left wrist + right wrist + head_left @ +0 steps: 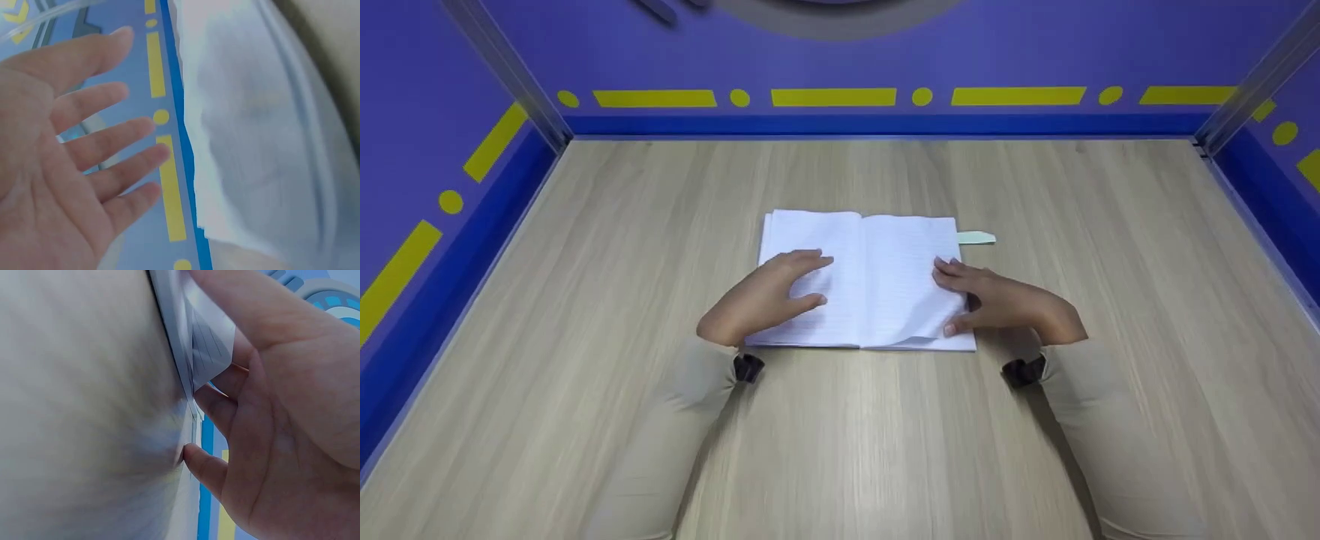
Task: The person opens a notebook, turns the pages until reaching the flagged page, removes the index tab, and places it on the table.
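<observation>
A notebook point(911, 255) with white ruled pages lies spread on the table, the fold near its middle. A pale green ribbon or tab point(976, 238) sticks out at its upper right. My left hand point(772, 292) hovers over the left page, fingers spread and thumb apart; the left wrist view shows a bare palm. At the right page's outer edge, the fingertips of my right hand point(990, 296) touch the paper, thumb lower and well apart from them. That page's lower corner is bent up by the thumb. In the right wrist view the raised page point(211, 346) covers some fingertips.
The light wood table point(840, 442) surrounds the notebook. Blue-purple panels point(840, 67) with yellow dashes and dots stand along the back and both sides. Dark bands point(748, 367) sit on the inner side of both sleeved wrists.
</observation>
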Available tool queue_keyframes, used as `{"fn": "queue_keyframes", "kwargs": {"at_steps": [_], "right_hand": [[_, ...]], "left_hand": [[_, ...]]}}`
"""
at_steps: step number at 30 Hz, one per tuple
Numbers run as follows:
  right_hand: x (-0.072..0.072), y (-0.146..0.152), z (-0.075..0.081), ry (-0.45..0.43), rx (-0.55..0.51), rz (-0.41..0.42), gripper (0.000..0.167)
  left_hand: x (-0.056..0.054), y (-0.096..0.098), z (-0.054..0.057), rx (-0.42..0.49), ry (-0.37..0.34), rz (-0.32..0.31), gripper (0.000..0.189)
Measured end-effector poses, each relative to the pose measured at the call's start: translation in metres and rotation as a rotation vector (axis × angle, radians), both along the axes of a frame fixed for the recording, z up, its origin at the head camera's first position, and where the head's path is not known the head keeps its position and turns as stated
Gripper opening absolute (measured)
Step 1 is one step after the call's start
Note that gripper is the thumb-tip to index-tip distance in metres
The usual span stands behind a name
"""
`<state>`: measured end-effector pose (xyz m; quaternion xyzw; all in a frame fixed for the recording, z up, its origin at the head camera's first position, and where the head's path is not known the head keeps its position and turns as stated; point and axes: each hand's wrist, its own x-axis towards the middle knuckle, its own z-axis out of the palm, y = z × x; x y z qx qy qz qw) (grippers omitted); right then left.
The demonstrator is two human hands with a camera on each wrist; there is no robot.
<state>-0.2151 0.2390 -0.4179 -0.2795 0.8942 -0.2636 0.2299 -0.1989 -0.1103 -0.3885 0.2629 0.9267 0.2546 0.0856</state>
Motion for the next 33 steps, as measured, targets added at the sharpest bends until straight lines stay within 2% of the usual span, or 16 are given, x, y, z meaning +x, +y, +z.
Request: {"fn": "queue_keyframes", "kwargs": {"at_steps": [3, 8, 13, 17, 27, 33], "right_hand": [[0.001, 0.0, 0.001, -0.004, -0.005, -0.002, 0.087], [0.001, 0.001, 0.0, -0.005, 0.005, -0.012, 0.088], [0.001, -0.001, -0.001, -0.005, 0.015, -0.018, 0.088], [0.001, -0.002, 0.0, -0.007, 0.023, -0.022, 0.088], [-0.001, -0.002, -0.001, 0.017, 0.02, -0.014, 0.088], [-0.001, -0.003, -0.002, 0.041, 0.011, -0.003, 0.088]], "left_hand": [[0.003, 0.011, -0.001, 0.02, 0.089, -0.029, 0.054], [0.007, 0.031, -0.002, 0.05, 0.235, -0.119, 0.051], [0.01, 0.051, -0.005, 0.048, 0.316, -0.203, 0.049], [0.011, 0.063, -0.007, 0.028, 0.341, -0.253, 0.048], [0.014, 0.087, -0.015, 0.016, 0.34, -0.361, 0.047], [0.015, 0.095, -0.02, 0.003, 0.344, -0.393, 0.045]]}}
